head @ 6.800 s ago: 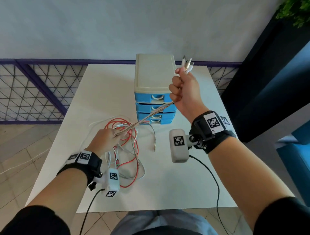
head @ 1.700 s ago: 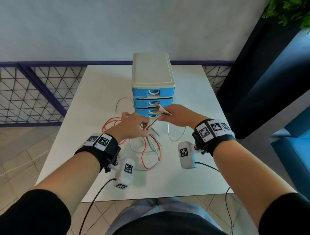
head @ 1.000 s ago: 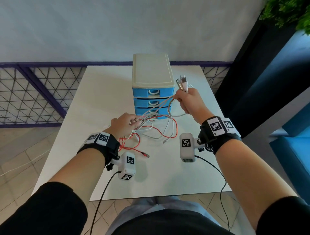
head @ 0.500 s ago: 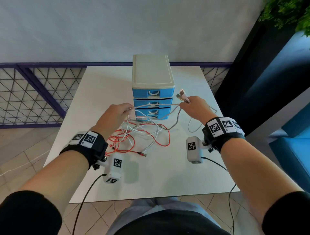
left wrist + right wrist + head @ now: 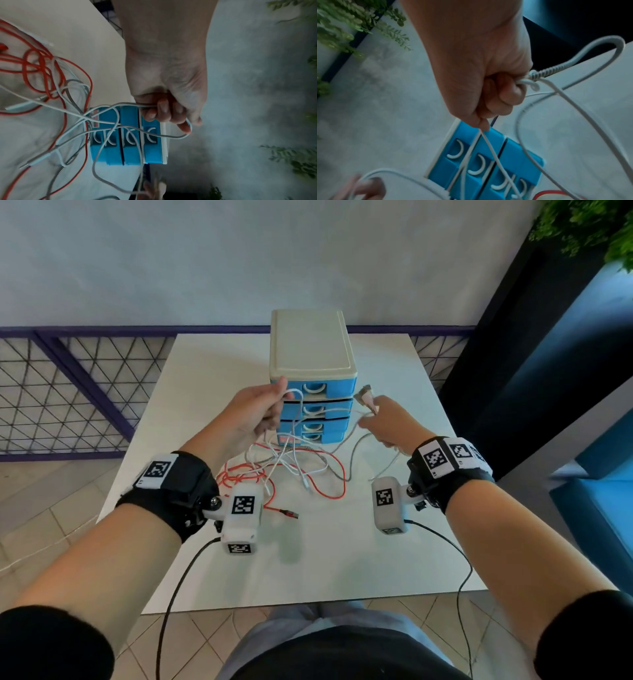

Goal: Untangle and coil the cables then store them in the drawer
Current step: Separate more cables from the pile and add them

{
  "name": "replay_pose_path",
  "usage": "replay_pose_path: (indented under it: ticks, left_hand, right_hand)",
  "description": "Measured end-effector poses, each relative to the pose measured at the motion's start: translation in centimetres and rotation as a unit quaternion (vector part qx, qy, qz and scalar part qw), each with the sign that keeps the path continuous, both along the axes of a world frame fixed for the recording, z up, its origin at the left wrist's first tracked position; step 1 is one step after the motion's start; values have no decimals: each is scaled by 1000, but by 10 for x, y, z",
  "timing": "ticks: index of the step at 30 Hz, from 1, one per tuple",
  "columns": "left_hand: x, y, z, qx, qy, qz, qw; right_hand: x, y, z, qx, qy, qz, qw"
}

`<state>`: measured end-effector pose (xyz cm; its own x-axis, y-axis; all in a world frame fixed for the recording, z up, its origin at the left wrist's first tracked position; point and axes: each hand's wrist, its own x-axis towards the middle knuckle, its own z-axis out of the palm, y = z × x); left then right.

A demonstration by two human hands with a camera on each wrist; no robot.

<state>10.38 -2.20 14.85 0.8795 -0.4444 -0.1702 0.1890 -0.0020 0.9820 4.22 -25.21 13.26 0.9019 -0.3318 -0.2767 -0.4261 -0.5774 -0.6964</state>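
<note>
A tangle of cables lies on the white table [image 5: 212,371] in front of a blue drawer unit [image 5: 313,392] with a cream top: a red cable [image 5: 308,494], white cables [image 5: 294,463] and a grey braided cable [image 5: 352,453]. My left hand [image 5: 263,412] is raised before the top drawer and grips a loop of white cable [image 5: 171,136] in curled fingers. My right hand [image 5: 383,422] is to the right of the drawers, gripping white cable and the braided cable [image 5: 544,73], with plug ends [image 5: 364,398] sticking up from the fist. All drawers look shut.
A purple mesh railing [image 5: 68,392] runs behind and left of the table. A dark panel [image 5: 534,354] and blue seating [image 5: 603,508] stand to the right. A loose red plug end [image 5: 289,512] lies on the table near my left wrist. Black camera leads hang from both wrists.
My left hand has risen from the tangle to the top drawer's height, lifting a white cable loop. My right hand stays beside the drawers, still holding the plug ends.
</note>
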Motion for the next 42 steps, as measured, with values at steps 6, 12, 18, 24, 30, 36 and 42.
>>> replay_pose_path:
  ticks: [6, 12, 18, 24, 30, 36, 42]
  left_hand:
    - [-10, -11, 6, -146, 21, -46, 988]
    - [-24, -16, 10, -11, -41, -159, 986]
    - [-39, -4, -9, 150, 10, -346, 926]
    - [-40, 2, -30, 318, -72, -458, 827]
    - [-37, -31, -12, -1, 112, -141, 984]
    - [-43, -31, -11, 47, 10, -220, 974]
    - [-37, -28, -19, 235, -226, -176, 929]
  right_hand:
    - [0, 24, 30, 348, -71, -73, 932]
    - [3, 40, 39, 458, -29, -25, 888]
    - [12, 34, 39, 453, -71, -49, 888]
    - [13, 33, 29, 414, -87, -42, 905]
    - [3, 46, 24, 346, -60, 48, 935]
    - [5, 44, 26, 336, -117, 1, 935]
    - [2, 48, 23, 332, -137, -30, 933]
